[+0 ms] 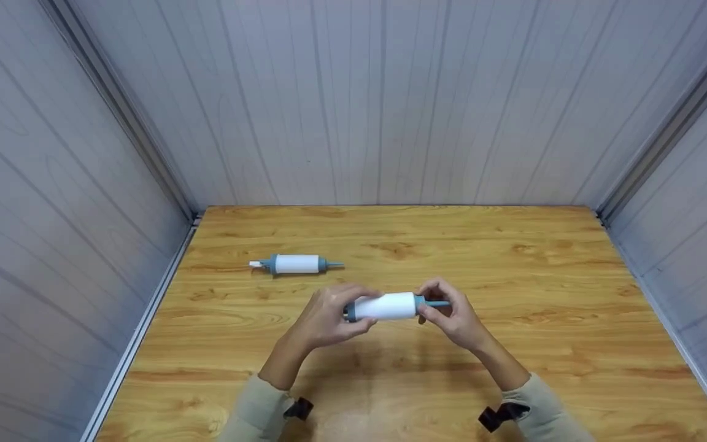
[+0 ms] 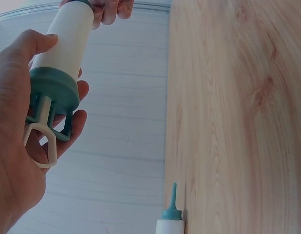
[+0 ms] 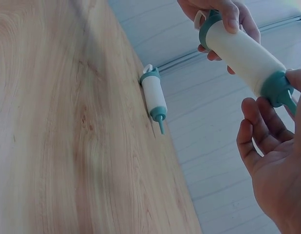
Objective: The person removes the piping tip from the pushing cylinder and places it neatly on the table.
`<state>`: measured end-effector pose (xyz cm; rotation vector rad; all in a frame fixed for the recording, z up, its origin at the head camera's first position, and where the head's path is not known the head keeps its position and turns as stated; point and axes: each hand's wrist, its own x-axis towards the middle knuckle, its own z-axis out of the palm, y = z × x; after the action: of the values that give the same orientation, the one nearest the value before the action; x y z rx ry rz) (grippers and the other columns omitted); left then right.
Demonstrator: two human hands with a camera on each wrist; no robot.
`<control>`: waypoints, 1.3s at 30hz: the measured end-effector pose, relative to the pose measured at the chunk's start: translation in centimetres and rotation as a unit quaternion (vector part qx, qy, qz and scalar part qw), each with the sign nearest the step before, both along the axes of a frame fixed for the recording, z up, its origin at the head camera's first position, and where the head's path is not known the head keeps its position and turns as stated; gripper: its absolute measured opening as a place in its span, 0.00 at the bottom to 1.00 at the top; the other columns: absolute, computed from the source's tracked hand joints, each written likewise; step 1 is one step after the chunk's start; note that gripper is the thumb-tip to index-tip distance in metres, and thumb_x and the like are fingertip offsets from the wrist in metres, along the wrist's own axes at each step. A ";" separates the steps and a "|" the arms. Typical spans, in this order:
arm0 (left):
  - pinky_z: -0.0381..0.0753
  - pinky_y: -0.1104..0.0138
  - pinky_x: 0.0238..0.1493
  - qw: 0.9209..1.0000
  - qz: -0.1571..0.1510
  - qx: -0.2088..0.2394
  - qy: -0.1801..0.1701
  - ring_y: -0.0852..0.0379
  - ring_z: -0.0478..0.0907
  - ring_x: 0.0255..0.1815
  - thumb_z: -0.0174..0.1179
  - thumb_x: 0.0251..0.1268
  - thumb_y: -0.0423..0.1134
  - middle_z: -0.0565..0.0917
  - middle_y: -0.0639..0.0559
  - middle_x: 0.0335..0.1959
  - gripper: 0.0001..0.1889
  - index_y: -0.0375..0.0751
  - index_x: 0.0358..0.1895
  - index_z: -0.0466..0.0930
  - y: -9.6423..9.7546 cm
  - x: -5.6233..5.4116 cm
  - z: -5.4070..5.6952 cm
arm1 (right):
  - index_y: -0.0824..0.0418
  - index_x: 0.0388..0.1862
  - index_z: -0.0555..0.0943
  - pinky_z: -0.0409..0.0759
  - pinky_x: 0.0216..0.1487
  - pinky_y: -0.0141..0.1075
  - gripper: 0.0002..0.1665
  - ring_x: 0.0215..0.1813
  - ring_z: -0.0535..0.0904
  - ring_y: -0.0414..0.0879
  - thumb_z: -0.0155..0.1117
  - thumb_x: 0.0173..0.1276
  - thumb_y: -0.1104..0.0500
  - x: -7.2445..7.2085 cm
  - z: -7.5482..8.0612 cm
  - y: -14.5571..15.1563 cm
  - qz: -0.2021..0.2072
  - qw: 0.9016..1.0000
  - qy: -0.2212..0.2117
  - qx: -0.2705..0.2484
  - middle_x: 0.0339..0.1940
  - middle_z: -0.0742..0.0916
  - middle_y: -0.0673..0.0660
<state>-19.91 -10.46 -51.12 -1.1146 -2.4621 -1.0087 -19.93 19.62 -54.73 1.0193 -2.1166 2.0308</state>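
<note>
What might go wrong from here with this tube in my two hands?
The held tube looks smooth, so it might slip if the left hand loosens. The thin nozzle could bend if the right hand, pinching the cap beside it, presses sideways. The other tube lies on the table near the left hand and might get knocked.

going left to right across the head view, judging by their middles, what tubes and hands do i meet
Farther tube, lying loose → left hand → held tube, gripped at both ends → right hand.
</note>
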 end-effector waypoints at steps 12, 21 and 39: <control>0.93 0.58 0.44 1.000 -0.002 -0.004 -0.005 0.50 0.94 0.44 0.77 0.71 0.41 0.96 0.45 0.56 0.19 0.44 0.62 0.91 0.1 -0.2 0.3 | 0.80 0.59 0.73 0.92 0.44 0.32 0.15 0.47 0.89 0.38 0.59 0.77 0.80 -0.1 0.1 0.1 0.013 1.000 0.003 -0.011 0.56 0.85 0.46; 0.94 0.58 0.44 1.000 -0.002 -0.003 0.004 0.50 0.94 0.44 0.77 0.70 0.41 0.96 0.45 0.54 0.19 0.44 0.62 0.91 0.0 -0.2 0.3 | 0.80 0.58 0.74 0.91 0.41 0.32 0.11 0.41 0.86 0.38 0.57 0.81 0.77 -0.1 0.3 0.0 0.004 1.000 -0.009 -0.002 0.49 0.87 0.44; 0.91 0.63 0.40 1.000 0.005 -0.005 0.020 0.52 0.93 0.40 0.78 0.68 0.41 0.97 0.46 0.53 0.19 0.44 0.60 0.92 -0.1 0.0 0.2 | 0.79 0.60 0.75 0.92 0.43 0.33 0.14 0.46 0.87 0.36 0.61 0.79 0.78 0.1 0.0 -0.2 0.001 1.000 -0.002 -0.003 0.54 0.86 0.45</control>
<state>-19.92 -10.54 -50.89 -1.1129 -2.4420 -0.9620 -19.80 19.43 -54.68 1.0183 -2.1099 2.0418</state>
